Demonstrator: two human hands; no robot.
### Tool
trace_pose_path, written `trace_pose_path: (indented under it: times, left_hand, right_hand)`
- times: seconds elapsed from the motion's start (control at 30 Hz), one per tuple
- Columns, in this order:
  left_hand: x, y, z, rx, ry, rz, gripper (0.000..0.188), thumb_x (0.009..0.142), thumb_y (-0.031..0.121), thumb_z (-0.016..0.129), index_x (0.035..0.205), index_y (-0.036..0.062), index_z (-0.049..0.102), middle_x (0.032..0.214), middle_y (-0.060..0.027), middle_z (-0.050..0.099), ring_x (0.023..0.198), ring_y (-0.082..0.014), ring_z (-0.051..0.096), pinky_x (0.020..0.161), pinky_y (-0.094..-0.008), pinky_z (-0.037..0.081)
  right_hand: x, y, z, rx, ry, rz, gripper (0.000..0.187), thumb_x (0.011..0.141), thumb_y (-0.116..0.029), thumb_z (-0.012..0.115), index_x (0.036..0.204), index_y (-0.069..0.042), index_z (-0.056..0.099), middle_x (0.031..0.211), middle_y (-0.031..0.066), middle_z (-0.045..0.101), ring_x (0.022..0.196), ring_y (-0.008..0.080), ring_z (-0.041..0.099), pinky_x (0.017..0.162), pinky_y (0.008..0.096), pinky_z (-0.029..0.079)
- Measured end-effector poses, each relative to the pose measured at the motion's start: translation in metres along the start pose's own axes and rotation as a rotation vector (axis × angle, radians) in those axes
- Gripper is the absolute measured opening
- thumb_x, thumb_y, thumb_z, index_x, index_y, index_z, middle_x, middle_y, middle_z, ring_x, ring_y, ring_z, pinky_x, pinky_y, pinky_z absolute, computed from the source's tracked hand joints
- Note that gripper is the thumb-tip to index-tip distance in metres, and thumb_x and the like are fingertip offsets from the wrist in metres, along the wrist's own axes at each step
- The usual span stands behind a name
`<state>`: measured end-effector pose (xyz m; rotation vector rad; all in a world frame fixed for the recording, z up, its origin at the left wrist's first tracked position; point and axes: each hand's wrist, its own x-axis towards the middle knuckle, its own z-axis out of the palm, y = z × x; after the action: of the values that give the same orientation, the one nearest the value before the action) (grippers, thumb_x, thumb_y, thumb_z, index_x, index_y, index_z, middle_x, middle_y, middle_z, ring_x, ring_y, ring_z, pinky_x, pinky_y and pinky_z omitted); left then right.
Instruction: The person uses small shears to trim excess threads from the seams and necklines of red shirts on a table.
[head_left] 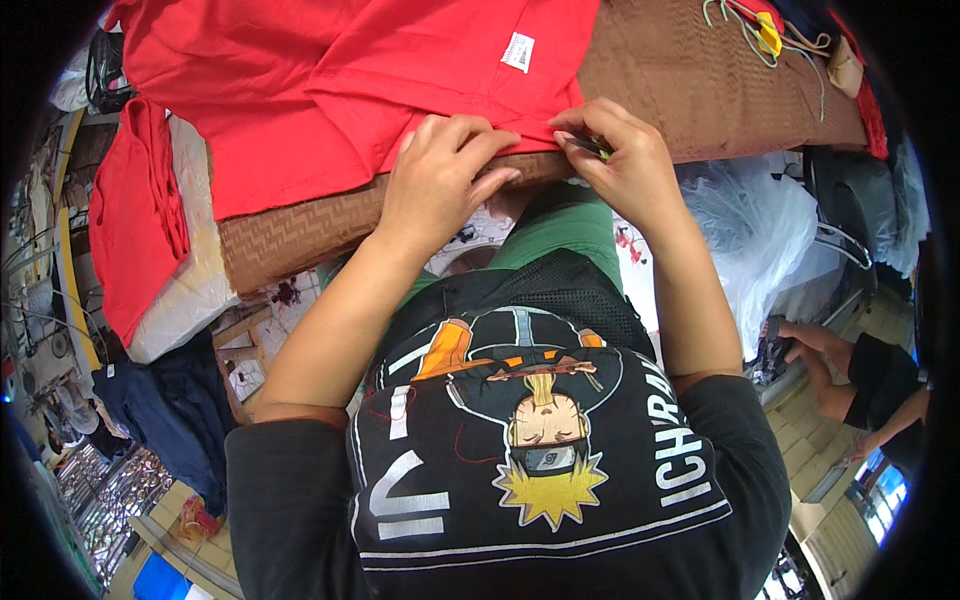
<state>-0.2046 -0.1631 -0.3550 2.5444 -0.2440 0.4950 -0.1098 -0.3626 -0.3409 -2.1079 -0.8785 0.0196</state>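
A red garment [400, 75] is spread over a brown cloth-covered surface, with a small white label [518, 52] sewn or stuck on it. My left hand [440, 175] rests at the garment's near edge, fingers bent over the cloth. Its thumb and index fingertip are apart, and the tips of the other fingers are hidden. Close by on the right, my right hand [628, 160] is closed around small thread snips [588, 147] with a dark blade and a bit of yellow-green. The index fingertip and thumb of that hand are at the garment's edge.
A brown padded surface [680, 80] extends right, with yellow and loose threads [768, 35] at its far corner. Clear plastic bags [745, 220] hang at the right. More red cloth [135, 220] and dark blue cloth [175, 420] lie left. A person [870, 385] is at lower right.
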Motion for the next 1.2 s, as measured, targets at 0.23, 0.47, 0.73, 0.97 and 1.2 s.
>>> trace_pose_path:
  times: [0.23, 0.47, 0.73, 0.97, 1.2]
  left_hand:
    - [-0.009, -0.004, -0.048, -0.150, -0.508, -0.099, 0.018, 0.078, 0.019, 0.073, 0.085, 0.0030, 0.068, 0.080, -0.0113, 0.066, 0.075, -0.0280, 0.064, 0.069, -0.0381, 0.051]
    - [0.003, 0.006, -0.075, -0.163, -0.634, -0.265, 0.020, 0.082, 0.019, 0.071, 0.094, 0.0030, 0.069, 0.084, -0.0133, 0.067, 0.078, -0.0272, 0.066, 0.071, -0.0357, 0.051]
    - [0.018, -0.010, -0.032, -0.034, -0.227, -0.079, 0.041, 0.083, 0.018, 0.069, 0.122, 0.0082, 0.061, 0.131, -0.0136, 0.056, 0.119, -0.0311, 0.051, 0.101, -0.0391, 0.040]
    - [0.014, -0.019, -0.037, -0.149, -0.122, -0.111, 0.028, 0.083, 0.013, 0.068, 0.110, 0.0064, 0.068, 0.118, -0.0111, 0.065, 0.109, -0.0287, 0.059, 0.096, -0.0372, 0.045]
    - [0.031, -0.008, -0.007, -0.091, -0.050, 0.002, 0.026, 0.080, 0.014, 0.072, 0.104, 0.0064, 0.070, 0.108, -0.0091, 0.067, 0.098, -0.0272, 0.063, 0.085, -0.0356, 0.051]
  right_hand:
    - [0.008, 0.009, 0.014, -0.005, 0.098, 0.012, 0.020, 0.079, -0.011, 0.069, 0.099, -0.012, 0.070, 0.093, 0.0128, 0.068, 0.081, 0.0305, 0.068, 0.067, 0.0392, 0.053]
    - [0.028, 0.007, 0.025, -0.251, 0.032, 0.025, 0.017, 0.081, -0.017, 0.072, 0.096, -0.010, 0.071, 0.091, 0.0098, 0.068, 0.080, 0.0285, 0.067, 0.069, 0.0358, 0.053]
    - [0.035, 0.010, 0.027, -0.220, 0.039, -0.139, 0.013, 0.081, -0.009, 0.068, 0.094, -0.005, 0.066, 0.086, 0.0110, 0.063, 0.080, 0.0311, 0.064, 0.068, 0.0379, 0.051]
    - [0.011, -0.041, -0.041, 0.295, -0.869, -0.049, 0.024, 0.080, -0.020, 0.076, 0.089, -0.001, 0.064, 0.082, 0.0076, 0.064, 0.075, 0.0163, 0.062, 0.066, 0.0314, 0.048]
    - [0.011, -0.027, -0.018, 0.189, -0.133, 0.046, 0.036, 0.089, -0.024, 0.064, 0.118, -0.004, 0.056, 0.091, 0.0181, 0.066, 0.085, 0.0331, 0.065, 0.076, 0.0393, 0.049]
